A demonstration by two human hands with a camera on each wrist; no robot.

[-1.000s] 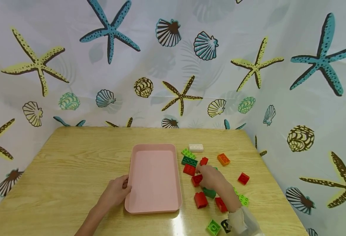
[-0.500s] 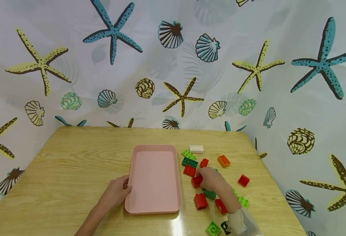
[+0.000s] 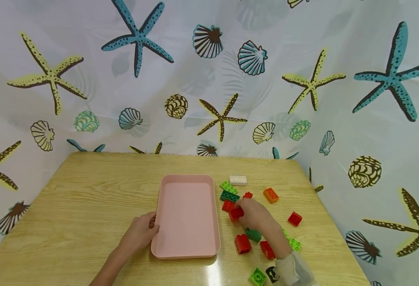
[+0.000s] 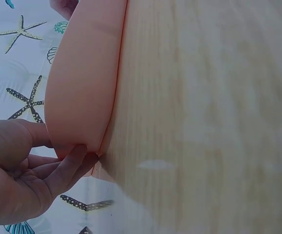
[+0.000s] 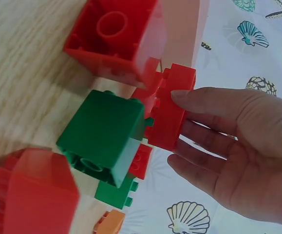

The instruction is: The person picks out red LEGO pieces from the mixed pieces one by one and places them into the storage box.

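A shallow pink plastic tray [image 3: 188, 218] lies on the wooden table. My left hand [image 3: 141, 230] holds its left side, thumb at the rim and fingers curled against the outer wall, as the left wrist view shows the tray wall [image 4: 84, 73]. To the tray's right, my right hand [image 3: 257, 216] pinches a red toy building brick [image 3: 236, 215] between thumb and fingers. In the right wrist view that brick [image 5: 174, 109] shows its studs facing away from the palm. A dark green brick [image 5: 102, 131] and a large red brick [image 5: 114, 39] are close by.
Around the right hand are a white brick [image 3: 238, 180], an orange brick [image 3: 271, 195], a red brick [image 3: 295, 219], another red brick [image 3: 243, 243] and a light green brick [image 3: 258, 277]. A patterned shell-and-starfish curtain [image 3: 209, 79] rises behind the table.
My right hand has taken the red brick and raised it slightly, moving it a little toward the tray and away from me. The left hand and tray have stayed in place.
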